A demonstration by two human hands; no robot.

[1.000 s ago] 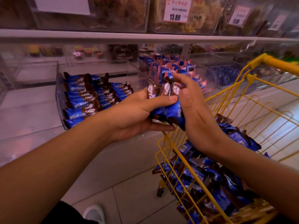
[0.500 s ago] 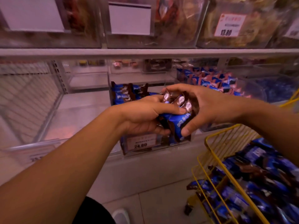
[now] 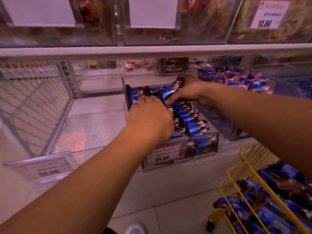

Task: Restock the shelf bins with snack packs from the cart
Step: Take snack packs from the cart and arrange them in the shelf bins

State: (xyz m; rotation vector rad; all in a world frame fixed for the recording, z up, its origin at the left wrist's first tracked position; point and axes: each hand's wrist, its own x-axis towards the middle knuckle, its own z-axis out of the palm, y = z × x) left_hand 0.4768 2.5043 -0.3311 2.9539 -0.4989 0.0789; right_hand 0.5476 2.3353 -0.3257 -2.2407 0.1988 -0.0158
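Observation:
A clear shelf bin (image 3: 179, 159) with a 24.80 price tag holds rows of blue and brown snack packs (image 3: 190, 122). Both my hands are over the bin. My right hand (image 3: 187, 92) grips a few blue snack packs (image 3: 170, 91) near the back of the bin, tilted above the rows. My left hand (image 3: 150, 117) lies knuckles up on the packs at the bin's left side; its fingers curl down among them and their tips are hidden. The yellow wire cart (image 3: 253, 186) at the lower right carries many more of the same packs (image 3: 276, 188).
An empty clear bin (image 3: 87, 132) stands left of the stocked one, beside a wire mesh panel (image 3: 32, 102). Another bin with blue and pink packs (image 3: 236, 78) sits to the right. Upper shelf bins (image 3: 185, 22) hang overhead. My shoe (image 3: 135, 228) shows on the tiled floor.
Both hands carried the bundle of packs from above the cart forward into the bin. The bundle has come apart; my left hand now rests low on the rows.

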